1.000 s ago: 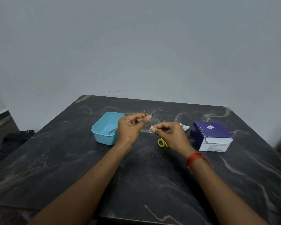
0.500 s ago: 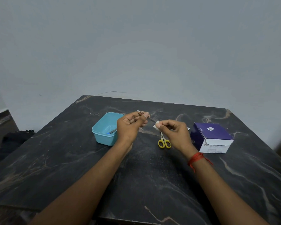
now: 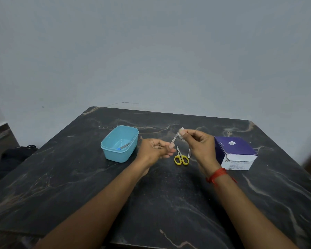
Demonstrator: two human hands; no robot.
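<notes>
My left hand (image 3: 155,150) grips the lower end of a thin metal tool (image 3: 174,140) that slants up to the right above the table. My right hand (image 3: 198,142) pinches a small white swab (image 3: 181,133) against the tool's upper end. Small yellow-handled scissors (image 3: 181,157) lie on the dark marble table (image 3: 151,194) just below and between both hands. A second thin metal piece (image 3: 189,153) hangs or lies by my right palm; I cannot tell which.
A light blue plastic tub (image 3: 115,153) with a metal tool inside (image 3: 124,146) stands left of my left hand. A purple and white carton (image 3: 235,151) sits at the right. A black bag (image 3: 16,155) lies on the floor at the left, and a grey wall rises behind.
My right hand has risen with the white swab to the tool's upper end. The tool has tilted more upright, and my left hand has shifted right and lower, uncovering the tub.
</notes>
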